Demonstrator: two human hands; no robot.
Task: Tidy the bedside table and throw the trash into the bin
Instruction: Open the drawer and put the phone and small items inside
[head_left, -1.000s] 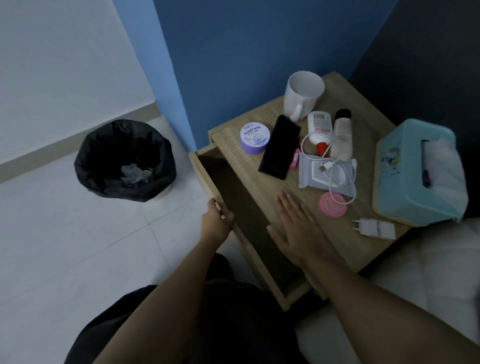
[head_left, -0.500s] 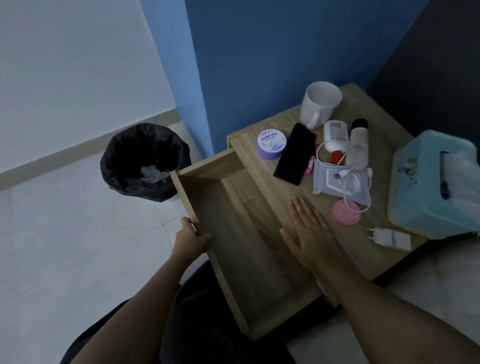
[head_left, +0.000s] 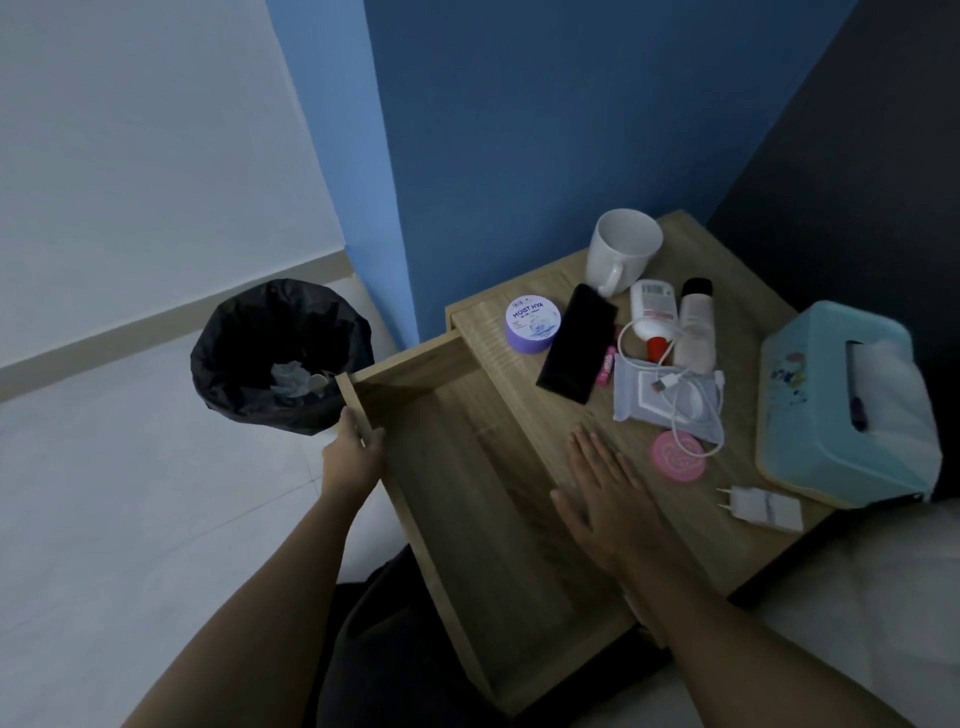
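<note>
One mug (head_left: 623, 249), one phone (head_left: 576, 343), one jar (head_left: 532, 325), two tubes (head_left: 653, 306), one bin (head_left: 234, 338).

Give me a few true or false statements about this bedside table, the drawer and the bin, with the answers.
1. The drawer is pulled out and nothing shows inside it. True.
2. The left hand has a grip on the drawer's front edge. True.
3. The right hand holds the phone. False: it lies flat on the table, and the phone lies untouched beside the purple jar.
4. The mug lies on its side. False: it stands upright.
5. The bin already holds crumpled trash. True.
</note>
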